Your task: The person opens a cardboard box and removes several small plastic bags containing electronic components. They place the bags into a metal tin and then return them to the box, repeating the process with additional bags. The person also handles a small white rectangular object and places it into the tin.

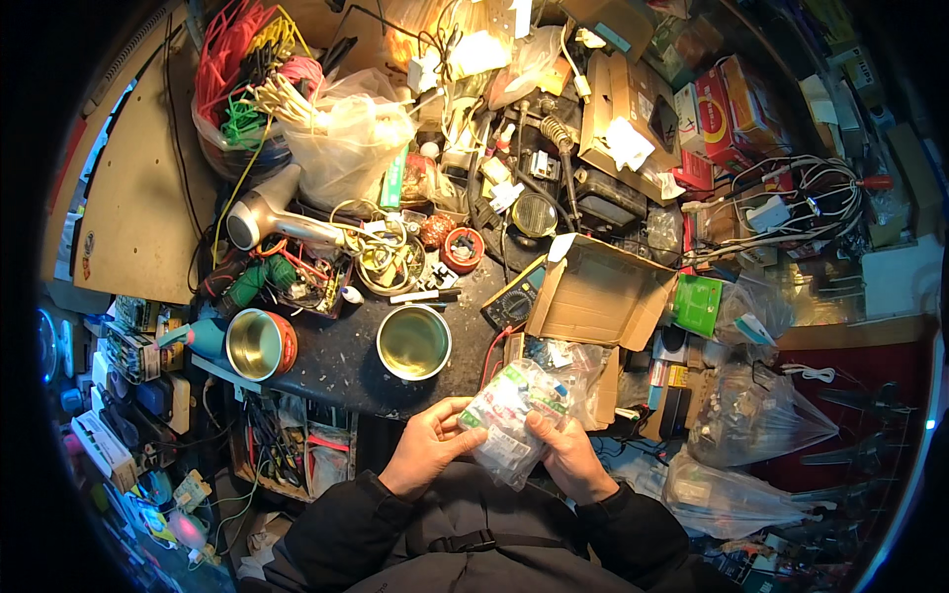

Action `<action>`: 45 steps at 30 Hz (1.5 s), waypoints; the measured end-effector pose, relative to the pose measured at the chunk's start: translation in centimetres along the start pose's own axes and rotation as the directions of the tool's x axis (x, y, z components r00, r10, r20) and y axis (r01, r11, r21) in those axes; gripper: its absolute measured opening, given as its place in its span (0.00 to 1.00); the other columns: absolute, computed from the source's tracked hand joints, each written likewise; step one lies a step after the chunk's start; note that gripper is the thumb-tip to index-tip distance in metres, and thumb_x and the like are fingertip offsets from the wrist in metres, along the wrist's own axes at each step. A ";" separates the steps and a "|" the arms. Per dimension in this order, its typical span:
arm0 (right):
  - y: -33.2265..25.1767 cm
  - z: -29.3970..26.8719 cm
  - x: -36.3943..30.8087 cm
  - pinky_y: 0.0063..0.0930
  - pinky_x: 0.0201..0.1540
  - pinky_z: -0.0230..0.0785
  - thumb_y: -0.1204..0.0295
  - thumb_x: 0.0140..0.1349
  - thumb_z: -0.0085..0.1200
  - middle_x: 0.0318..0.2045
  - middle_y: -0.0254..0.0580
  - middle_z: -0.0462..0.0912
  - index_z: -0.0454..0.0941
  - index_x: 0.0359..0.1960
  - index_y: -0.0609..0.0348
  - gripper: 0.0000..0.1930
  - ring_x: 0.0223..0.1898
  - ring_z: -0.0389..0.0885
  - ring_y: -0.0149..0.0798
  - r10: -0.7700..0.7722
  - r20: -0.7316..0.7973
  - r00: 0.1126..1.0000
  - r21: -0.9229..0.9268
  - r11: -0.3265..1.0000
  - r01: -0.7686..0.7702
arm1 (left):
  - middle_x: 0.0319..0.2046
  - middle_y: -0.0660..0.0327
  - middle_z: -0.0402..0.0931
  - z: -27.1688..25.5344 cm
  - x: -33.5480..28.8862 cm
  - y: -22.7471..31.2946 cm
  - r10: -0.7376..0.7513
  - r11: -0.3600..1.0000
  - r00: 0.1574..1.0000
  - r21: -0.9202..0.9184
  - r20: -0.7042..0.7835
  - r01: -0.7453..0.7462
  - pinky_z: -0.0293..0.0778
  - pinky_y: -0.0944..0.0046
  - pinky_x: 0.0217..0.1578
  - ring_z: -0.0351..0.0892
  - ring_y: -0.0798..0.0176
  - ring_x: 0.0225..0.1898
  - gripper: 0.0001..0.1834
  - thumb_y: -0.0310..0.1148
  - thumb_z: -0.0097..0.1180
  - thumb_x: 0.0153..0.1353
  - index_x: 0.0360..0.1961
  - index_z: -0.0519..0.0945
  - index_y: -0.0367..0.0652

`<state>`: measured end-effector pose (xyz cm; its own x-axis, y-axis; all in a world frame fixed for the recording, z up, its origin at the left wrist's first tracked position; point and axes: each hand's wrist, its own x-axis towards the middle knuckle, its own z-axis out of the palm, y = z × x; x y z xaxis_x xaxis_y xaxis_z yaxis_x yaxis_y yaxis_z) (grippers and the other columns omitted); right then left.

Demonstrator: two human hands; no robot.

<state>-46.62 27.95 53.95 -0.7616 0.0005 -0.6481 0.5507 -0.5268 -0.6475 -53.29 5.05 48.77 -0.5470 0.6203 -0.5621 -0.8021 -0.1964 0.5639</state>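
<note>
Between my two hands is a clear plastic bag (512,415) filled with small packets, some green and white, some with blue or red bits. My left hand (431,447) grips its left side, thumb lying on the front. On the right edge, my right hand (570,459) pinches the plastic with the thumb on top. Just beyond the bag stands an open cardboard box (605,296), its lid tipped back, with more clear plastic bags (573,368) in it. A round metal tin (414,342) with a yellowish inside sits on the dark bench ahead of my left hand.
A second tin (259,345) lies tilted at the left, near a hair dryer (269,212). A multimeter (514,302) leans beside the box. Cable bundles (390,252) and bags of wire (346,148) crowd the back. Clear bags (741,420) hang at the right.
</note>
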 end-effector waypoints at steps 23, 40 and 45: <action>-0.5 -0.3 0.4 0.29 0.62 0.79 0.67 0.78 0.70 0.61 0.42 0.87 0.70 0.74 0.68 0.31 0.59 0.85 0.31 0.063 0.020 0.998 -0.285 0.957 -0.055 | 0.67 0.52 0.82 -0.3 0.6 0.5 0.068 0.997 0.996 -0.023 0.059 -0.067 0.77 0.58 0.70 0.81 0.62 0.67 0.30 0.32 0.73 0.75 0.71 0.75 0.32; 3.3 -0.4 1.3 0.34 0.72 0.74 0.63 0.67 0.80 0.68 0.52 0.82 0.68 0.78 0.71 0.44 0.68 0.82 0.37 0.001 0.076 0.997 -0.635 0.771 0.047 | 0.55 0.53 0.89 -2.3 2.1 -3.0 0.078 0.931 0.980 -0.337 -0.183 -0.137 0.86 0.63 0.57 0.89 0.66 0.53 0.15 0.23 0.66 0.77 0.61 0.79 0.34; 4.4 -0.2 2.9 0.34 0.72 0.73 0.65 0.68 0.78 0.69 0.53 0.82 0.68 0.77 0.74 0.43 0.68 0.81 0.39 0.033 0.067 0.997 -0.426 0.905 -0.001 | 0.61 0.51 0.86 -3.4 2.4 -3.2 0.104 0.939 0.963 -0.295 -0.247 -0.177 0.83 0.61 0.62 0.87 0.62 0.59 0.22 0.24 0.66 0.78 0.67 0.75 0.33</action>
<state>-46.33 25.77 49.19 -0.7642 -0.0732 -0.6408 0.6447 -0.1148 -0.7558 -52.79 4.57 43.56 -0.6698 0.3895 -0.6322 -0.7267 -0.5186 0.4505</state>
